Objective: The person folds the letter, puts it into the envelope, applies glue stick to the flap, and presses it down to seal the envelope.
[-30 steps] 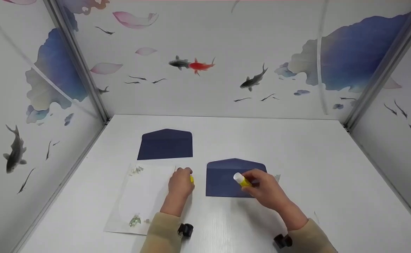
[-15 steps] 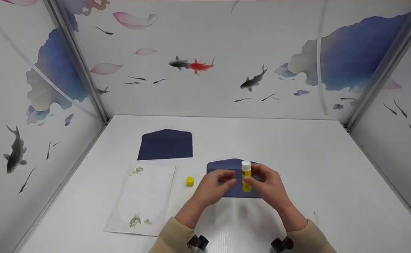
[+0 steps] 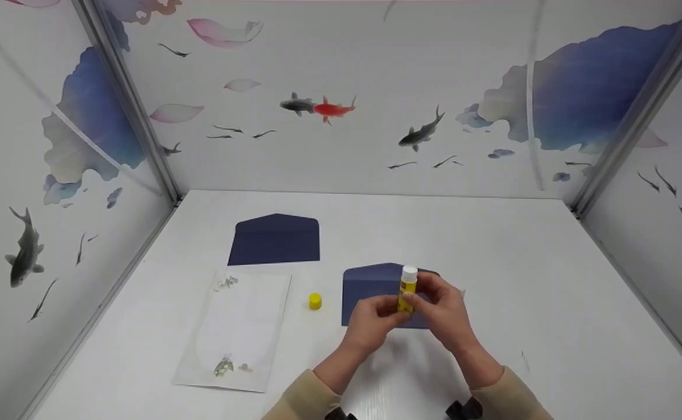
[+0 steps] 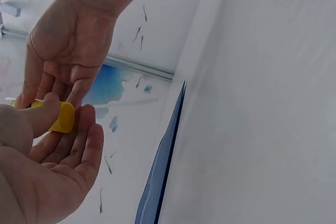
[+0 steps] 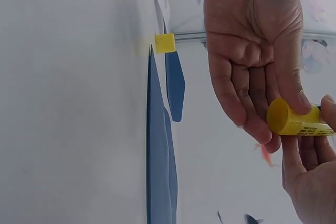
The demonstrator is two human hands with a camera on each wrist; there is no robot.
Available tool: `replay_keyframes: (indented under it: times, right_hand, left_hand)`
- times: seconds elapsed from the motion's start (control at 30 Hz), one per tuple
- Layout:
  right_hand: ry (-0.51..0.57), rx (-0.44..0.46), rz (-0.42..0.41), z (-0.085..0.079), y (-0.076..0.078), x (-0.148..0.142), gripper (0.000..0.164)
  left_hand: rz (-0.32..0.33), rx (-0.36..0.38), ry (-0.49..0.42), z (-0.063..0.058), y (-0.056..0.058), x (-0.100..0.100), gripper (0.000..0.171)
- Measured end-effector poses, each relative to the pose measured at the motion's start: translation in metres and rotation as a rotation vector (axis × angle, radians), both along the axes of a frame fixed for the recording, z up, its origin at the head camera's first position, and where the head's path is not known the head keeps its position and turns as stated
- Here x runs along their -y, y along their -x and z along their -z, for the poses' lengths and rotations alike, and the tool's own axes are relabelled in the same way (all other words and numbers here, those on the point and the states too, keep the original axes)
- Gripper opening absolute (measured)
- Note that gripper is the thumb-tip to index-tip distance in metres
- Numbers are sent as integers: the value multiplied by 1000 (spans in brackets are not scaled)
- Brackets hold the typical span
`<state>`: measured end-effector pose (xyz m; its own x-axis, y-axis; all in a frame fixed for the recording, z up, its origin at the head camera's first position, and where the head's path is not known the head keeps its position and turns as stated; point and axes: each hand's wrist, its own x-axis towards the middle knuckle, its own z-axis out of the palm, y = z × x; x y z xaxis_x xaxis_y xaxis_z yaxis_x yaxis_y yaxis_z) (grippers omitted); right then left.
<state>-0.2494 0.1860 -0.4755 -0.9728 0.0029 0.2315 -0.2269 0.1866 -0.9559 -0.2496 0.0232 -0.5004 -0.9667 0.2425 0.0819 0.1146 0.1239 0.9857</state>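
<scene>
A yellow glue stick [image 3: 408, 291] stands nearly upright, its white end up, between both hands above the nearer navy envelope [image 3: 370, 284]. My right hand [image 3: 447, 309] grips its barrel, thumb across the front. With thumb and fingers, my left hand [image 3: 370, 326] pinches the lower end. The hollow-looking yellow base [image 5: 278, 116] shows in the right wrist view by the left thumb. Partly hidden by the hands, the envelope lies flat, flap spread to the back. A yellow cap [image 3: 315, 301] stands on the table left of it.
Another navy envelope [image 3: 275, 242] lies farther back on the left, flap also spread. A pale sheet with printed leaves and flowers [image 3: 244, 326] lies at the front left. Printed wall panels enclose the white table [image 3: 492, 233] at the back and sides.
The left hand has let go of the cap at the left and moved right to the glue stick's lower end. The right hand has turned the stick from tilted to nearly upright.
</scene>
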Motion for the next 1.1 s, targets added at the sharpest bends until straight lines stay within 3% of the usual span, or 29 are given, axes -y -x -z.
replay_keyframes:
  times: [0.17, 0.27, 0.53, 0.6, 0.8, 0.9, 1.0, 1.1]
  right_hand:
    - [2, -14, -2, 3, -3, 3, 30]
    - [4, -5, -11, 3, -3, 4, 31]
    - [18, -13, 2, 0, 0, -1, 30]
    - [26, -15, 0, 0, 0, -1, 29]
    - [13, -21, 1, 1, -2, 2, 29]
    - [1, -2, -6, 2, -3, 3, 31]
    - [-5, 5, -4, 1, -3, 3, 31]
    - [-6, -1, 18, 0, -2, 2, 29]
  left_hand:
    - [-74, 9, 11, 2, -1, -2, 23]
    - [-75, -2, 43, 2, -3, -2, 28]
    - [92, -11, -13, 2, 2, 1, 34]
    - [109, -14, -29, 4, 2, 1, 34]
    - [-19, -14, -25, 6, 0, -1, 23]
    - [-44, -13, 4, 4, 0, -1, 28]
    - [-13, 4, 9, 3, 1, 0, 30]
    - [63, 16, -22, 3, 3, 2, 31]
